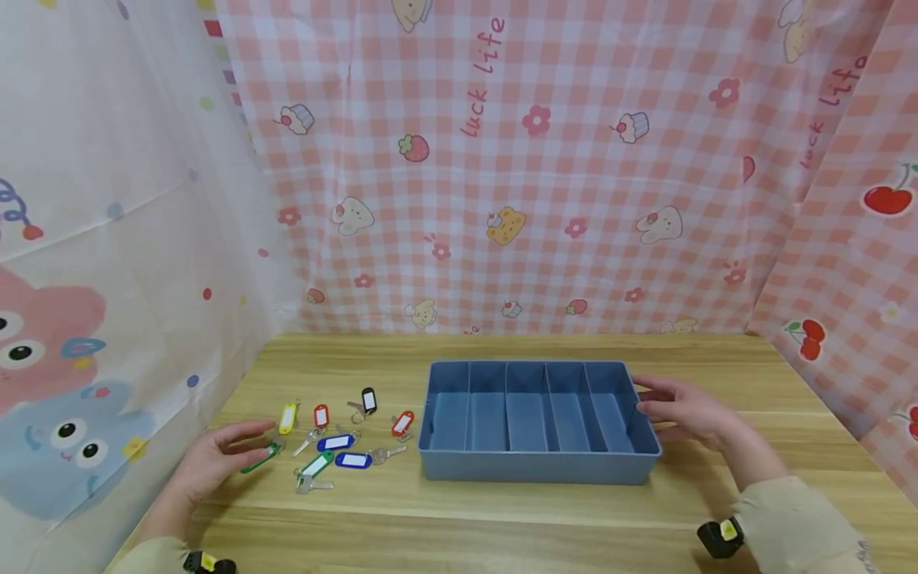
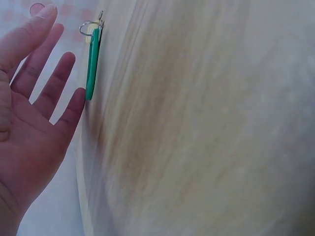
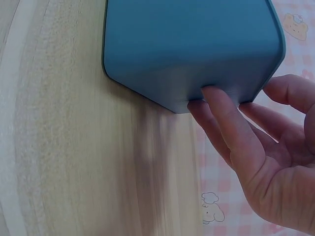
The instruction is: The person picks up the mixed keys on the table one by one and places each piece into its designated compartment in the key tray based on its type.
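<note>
Head view: the left hand (image 1: 215, 462) partly covers a green tag (image 2: 92, 64). Any writing on the yellow tag (image 1: 288, 418) is too small to tell. Right sleeve (image 1: 796, 518) cut off at bottom. Left wrist view: table (image 2: 197, 137) blurred. Right wrist view: box (image 3: 189, 29) cut off at top, right hand (image 3: 268, 167) at right.

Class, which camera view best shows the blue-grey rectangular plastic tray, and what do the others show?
The head view, which shows the tray from above with its five compartments. The right wrist view shows only outer surfaces near one end; the left wrist view shows none of it.
</note>
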The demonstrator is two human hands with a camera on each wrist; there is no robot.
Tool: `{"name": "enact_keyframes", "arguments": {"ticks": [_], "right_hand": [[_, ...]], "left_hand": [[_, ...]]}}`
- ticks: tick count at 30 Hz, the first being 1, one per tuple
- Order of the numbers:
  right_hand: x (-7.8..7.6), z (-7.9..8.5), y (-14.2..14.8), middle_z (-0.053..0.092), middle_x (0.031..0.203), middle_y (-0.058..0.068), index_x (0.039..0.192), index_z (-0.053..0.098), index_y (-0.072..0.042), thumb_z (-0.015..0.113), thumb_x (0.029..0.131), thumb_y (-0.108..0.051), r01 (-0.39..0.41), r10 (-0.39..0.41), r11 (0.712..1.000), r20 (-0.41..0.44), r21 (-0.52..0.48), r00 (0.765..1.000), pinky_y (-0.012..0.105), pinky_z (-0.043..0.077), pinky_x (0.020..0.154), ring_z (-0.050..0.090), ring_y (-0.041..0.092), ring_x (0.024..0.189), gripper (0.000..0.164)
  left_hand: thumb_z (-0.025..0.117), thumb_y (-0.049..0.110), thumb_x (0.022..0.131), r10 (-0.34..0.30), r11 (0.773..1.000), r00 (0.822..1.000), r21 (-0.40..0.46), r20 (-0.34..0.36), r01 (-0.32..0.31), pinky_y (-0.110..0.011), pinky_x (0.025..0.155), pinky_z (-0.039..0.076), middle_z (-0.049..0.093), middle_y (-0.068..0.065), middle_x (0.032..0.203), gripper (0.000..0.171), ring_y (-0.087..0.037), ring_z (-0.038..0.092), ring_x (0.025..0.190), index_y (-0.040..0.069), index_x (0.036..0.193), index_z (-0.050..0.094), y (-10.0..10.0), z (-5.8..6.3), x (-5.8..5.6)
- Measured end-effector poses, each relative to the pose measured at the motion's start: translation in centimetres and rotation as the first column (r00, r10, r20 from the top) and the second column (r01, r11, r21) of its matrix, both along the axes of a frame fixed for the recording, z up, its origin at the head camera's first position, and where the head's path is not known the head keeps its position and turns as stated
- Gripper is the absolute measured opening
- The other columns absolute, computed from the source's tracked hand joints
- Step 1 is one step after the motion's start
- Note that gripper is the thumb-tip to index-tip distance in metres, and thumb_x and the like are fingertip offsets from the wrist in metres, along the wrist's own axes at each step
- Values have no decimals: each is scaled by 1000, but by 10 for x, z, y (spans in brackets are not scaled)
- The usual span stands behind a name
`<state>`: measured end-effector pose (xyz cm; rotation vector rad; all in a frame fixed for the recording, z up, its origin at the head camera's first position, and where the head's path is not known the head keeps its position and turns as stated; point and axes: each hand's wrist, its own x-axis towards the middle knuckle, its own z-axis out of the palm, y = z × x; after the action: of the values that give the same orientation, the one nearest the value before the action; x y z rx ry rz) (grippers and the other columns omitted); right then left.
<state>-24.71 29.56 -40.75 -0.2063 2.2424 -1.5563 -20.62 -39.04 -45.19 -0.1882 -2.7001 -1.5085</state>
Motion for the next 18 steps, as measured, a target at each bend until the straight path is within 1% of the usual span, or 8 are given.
{"name": "enact_keyframes", "arguments": {"ticks": [4, 7, 10, 11, 15, 18], "right_hand": [[0, 1, -3, 29, 145, 42, 152, 17, 10, 59, 99, -13, 2, -2, 1000, 7, -2, 1000, 50, 54, 87, 54, 39, 119, 71], [0, 1, -4, 29, 146, 42, 152, 17, 10, 59, 100, -12, 0, 1, 1000, 10, -8, 1000, 50, 53, 87, 54, 39, 119, 71], [-1, 1, -5, 28, 146, 43, 152, 17, 10, 58, 100, -12, -6, 6, 1000, 10, -11, 1000, 50, 53, 87, 55, 39, 119, 71], [-1, 1, -5, 28, 146, 42, 152, 17, 10, 58, 100, -12, -7, 7, 1000, 10, -12, 1000, 50, 53, 88, 55, 39, 120, 70], [-1, 1, -6, 28, 146, 42, 152, 18, 9, 58, 100, -13, -3, 3, 1000, 13, -9, 1000, 50, 53, 88, 54, 39, 120, 70], [-1, 1, -6, 28, 147, 42, 152, 18, 9, 58, 100, -13, -3, 3, 1000, 15, -6, 1000, 50, 53, 88, 54, 40, 120, 70]], "left_hand": [[76, 9, 88, -20, 1000, 999, 15, -27, 20, -21, 79, 53, 64, 17, 118, 47, -3, 62, 102, -8, 128, 60, -2, -4, -2], [75, 3, 86, -49, 998, 997, 28, -60, 50, -18, 79, 52, 67, 13, 115, 42, -2, 64, 100, -9, 124, 62, -3, -8, -4], [75, -1, 85, -64, 997, 994, 39, -85, 67, -17, 77, 52, 70, 8, 112, 39, -2, 64, 97, -10, 121, 64, -3, -11, -5], [75, -2, 84, -67, 997, 993, 40, -92, 71, -17, 77, 52, 70, 8, 112, 38, -1, 64, 97, -10, 120, 65, -3, -12, -5], [75, -2, 85, -70, 997, 993, 33, -97, 74, -16, 77, 52, 70, 11, 111, 37, 1, 62, 98, -11, 119, 65, -1, -13, -6], [76, -1, 84, -67, 998, 993, 8, -96, 68, -15, 79, 51, 70, 7, 113, 37, 3, 61, 99, -13, 117, 64, 0, -14, -8]]}}
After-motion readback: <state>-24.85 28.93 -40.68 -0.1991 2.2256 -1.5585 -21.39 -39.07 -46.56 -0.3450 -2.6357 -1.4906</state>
